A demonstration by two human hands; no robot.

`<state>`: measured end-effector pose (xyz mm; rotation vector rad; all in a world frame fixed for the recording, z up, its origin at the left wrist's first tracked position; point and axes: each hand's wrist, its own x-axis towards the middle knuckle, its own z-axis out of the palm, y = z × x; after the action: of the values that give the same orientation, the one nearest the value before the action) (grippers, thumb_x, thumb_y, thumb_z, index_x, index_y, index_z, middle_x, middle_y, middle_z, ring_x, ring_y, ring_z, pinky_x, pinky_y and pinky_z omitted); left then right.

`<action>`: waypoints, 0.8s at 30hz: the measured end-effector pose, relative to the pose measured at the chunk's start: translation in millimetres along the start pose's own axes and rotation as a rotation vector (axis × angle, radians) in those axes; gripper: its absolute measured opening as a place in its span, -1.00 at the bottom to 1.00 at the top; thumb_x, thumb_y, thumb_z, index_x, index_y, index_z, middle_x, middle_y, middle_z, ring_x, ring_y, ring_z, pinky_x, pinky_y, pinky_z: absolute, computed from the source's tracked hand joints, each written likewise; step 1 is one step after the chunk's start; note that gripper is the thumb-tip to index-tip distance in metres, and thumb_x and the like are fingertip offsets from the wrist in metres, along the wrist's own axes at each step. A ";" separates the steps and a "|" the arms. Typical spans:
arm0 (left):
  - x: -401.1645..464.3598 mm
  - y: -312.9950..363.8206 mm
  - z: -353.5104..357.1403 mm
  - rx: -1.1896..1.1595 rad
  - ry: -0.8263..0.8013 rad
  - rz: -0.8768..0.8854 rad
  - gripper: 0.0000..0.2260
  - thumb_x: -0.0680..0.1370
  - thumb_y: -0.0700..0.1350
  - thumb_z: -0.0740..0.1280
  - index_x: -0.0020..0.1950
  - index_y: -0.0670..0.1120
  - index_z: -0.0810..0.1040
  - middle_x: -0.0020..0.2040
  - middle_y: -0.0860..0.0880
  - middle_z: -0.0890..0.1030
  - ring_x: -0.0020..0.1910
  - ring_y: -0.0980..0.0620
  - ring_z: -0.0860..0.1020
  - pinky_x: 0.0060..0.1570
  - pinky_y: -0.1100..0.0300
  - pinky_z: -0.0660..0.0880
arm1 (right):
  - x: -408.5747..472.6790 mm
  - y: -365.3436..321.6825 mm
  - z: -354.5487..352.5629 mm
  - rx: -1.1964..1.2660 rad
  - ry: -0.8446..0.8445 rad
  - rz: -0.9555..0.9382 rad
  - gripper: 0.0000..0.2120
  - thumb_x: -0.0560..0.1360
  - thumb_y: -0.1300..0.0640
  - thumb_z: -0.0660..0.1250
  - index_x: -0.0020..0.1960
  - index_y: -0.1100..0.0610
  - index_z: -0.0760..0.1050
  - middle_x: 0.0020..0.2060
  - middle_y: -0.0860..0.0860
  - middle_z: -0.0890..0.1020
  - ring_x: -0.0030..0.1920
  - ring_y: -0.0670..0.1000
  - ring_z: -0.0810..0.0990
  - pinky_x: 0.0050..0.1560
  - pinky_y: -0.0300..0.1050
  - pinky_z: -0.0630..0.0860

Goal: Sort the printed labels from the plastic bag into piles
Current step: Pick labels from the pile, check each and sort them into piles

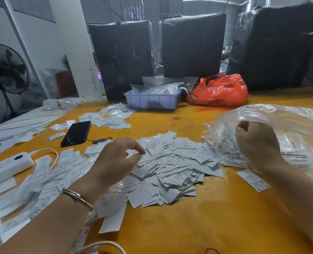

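You are in a warehouse or packing workshop: tall black-wrapped bales [192,46] stand across the top of the frame, a pedestal fan [6,69] at upper left, and the orange surface [197,222] carries heaps of printed labels [172,167].

One head-worn wide-angle view looks forward and down, close over the table [197,226], toward the far wrapped bales [122,57].
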<state>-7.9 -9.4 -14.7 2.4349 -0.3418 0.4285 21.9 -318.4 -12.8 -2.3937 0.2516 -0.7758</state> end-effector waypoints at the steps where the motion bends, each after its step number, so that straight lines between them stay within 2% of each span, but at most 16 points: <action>1: -0.3 0.6 0.5 -0.010 -0.007 0.005 -0.89 0.55 -0.17 0.39 -0.06 0.04 0.65 0.06 0.10 0.62 0.11 0.13 0.54 0.10 0.20 0.51 | -3.5 -7.3 -0.6 0.150 -0.045 0.022 -0.79 0.54 0.27 0.15 -0.21 0.21 0.50 -0.28 0.17 0.62 -0.24 0.18 0.55 -0.20 0.04 0.49; 4: -1.1 3.3 1.7 -0.092 -0.051 0.013 -0.93 0.54 -0.11 0.42 -0.02 0.06 0.65 0.06 0.13 0.62 0.12 0.18 0.54 0.10 0.18 0.54 | -18.9 -33.7 -5.2 0.633 -0.359 0.173 -0.87 0.57 0.33 0.17 -0.11 0.24 0.46 -0.32 0.20 0.66 -0.43 0.05 0.56 -0.38 -0.09 0.42; 6: -1.0 6.1 1.2 -0.182 -0.102 0.022 -0.86 0.51 0.04 0.43 0.05 0.09 0.65 0.05 0.20 0.63 0.10 0.26 0.55 0.04 0.22 0.54 | -31.5 -48.4 -5.3 0.857 -0.607 0.228 -0.90 0.57 0.33 0.19 -0.09 0.26 0.45 -0.33 0.20 0.68 -0.45 0.02 0.57 -0.41 -0.14 0.39; 8: -1.0 10.7 0.1 -0.305 -0.188 0.011 -0.69 0.46 0.17 0.41 0.16 0.12 0.61 0.07 0.22 0.65 0.09 0.29 0.58 0.02 0.24 0.53 | -43.0 -57.9 -2.5 0.966 -0.789 0.215 -0.94 0.55 0.32 0.24 -0.09 0.25 0.45 -0.29 0.22 0.68 -0.41 0.04 0.60 -0.41 -0.18 0.42; 10: -1.9 16.1 0.5 -0.450 -0.291 -0.018 -0.58 0.43 0.20 0.44 0.25 0.11 0.55 0.11 0.18 0.66 0.09 0.19 0.63 0.02 0.18 0.59 | -53.7 -62.8 2.3 0.993 -0.883 0.137 -0.96 0.53 0.29 0.27 -0.10 0.24 0.46 -0.25 0.24 0.68 -0.35 0.06 0.61 -0.38 -0.19 0.44; 13: -5.5 21.5 4.7 -0.540 -0.369 -0.026 -0.55 0.40 0.10 0.49 0.24 0.02 0.54 0.00 0.04 0.70 -0.04 0.08 0.68 -0.08 0.22 0.60 | -64.0 -65.5 11.2 0.991 -0.913 0.011 -0.96 0.53 0.29 0.30 -0.06 0.28 0.47 -0.23 0.25 0.68 -0.30 0.08 0.63 -0.31 -0.17 0.45; 16: -7.1 23.8 7.8 -0.531 -0.288 0.051 -0.83 0.46 -0.19 0.48 0.01 -0.20 0.64 -0.22 -0.11 0.70 -0.26 0.02 0.66 -0.22 0.29 0.55 | -68.0 -64.3 16.6 0.992 -0.931 -0.054 -0.92 0.52 0.27 0.34 -0.02 0.27 0.50 -0.19 0.24 0.68 -0.26 0.09 0.64 -0.27 -0.17 0.48; 18: -6.3 22.2 6.5 -0.553 -0.238 0.060 -0.94 0.47 -0.28 0.45 -0.09 -0.26 0.65 -0.28 -0.16 0.67 -0.32 0.00 0.63 -0.27 0.28 0.55 | -68.6 -63.0 17.3 0.973 -0.942 -0.077 -0.79 0.44 0.24 0.44 0.04 0.23 0.50 -0.18 0.20 0.69 -0.24 0.08 0.64 -0.25 -0.18 0.49; 21: -5.4 20.2 3.4 -0.572 -0.212 0.045 -0.82 0.41 -0.13 0.46 -0.12 -0.24 0.63 -0.31 -0.13 0.66 -0.33 -0.01 0.62 -0.26 0.26 0.56 | -67.8 -62.0 17.7 0.962 -0.897 -0.085 -0.66 0.34 0.32 0.51 0.07 0.20 0.51 -0.23 0.17 0.69 -0.28 0.08 0.63 -0.24 -0.18 0.50; 24: -5.1 20.3 1.4 -0.557 -0.190 0.033 -0.73 0.39 -0.02 0.43 -0.11 -0.22 0.59 -0.27 -0.08 0.68 -0.29 0.01 0.65 -0.27 0.26 0.56 | -65.1 -60.6 17.4 0.950 -0.762 -0.071 -0.78 0.41 0.34 0.45 0.02 0.21 0.54 -0.26 0.16 0.70 -0.32 0.07 0.63 -0.27 -0.15 0.49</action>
<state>-19.2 -25.1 -6.7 1.9266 -0.5072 0.0912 -21.1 -238.7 -18.3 -1.6045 -0.4289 0.0694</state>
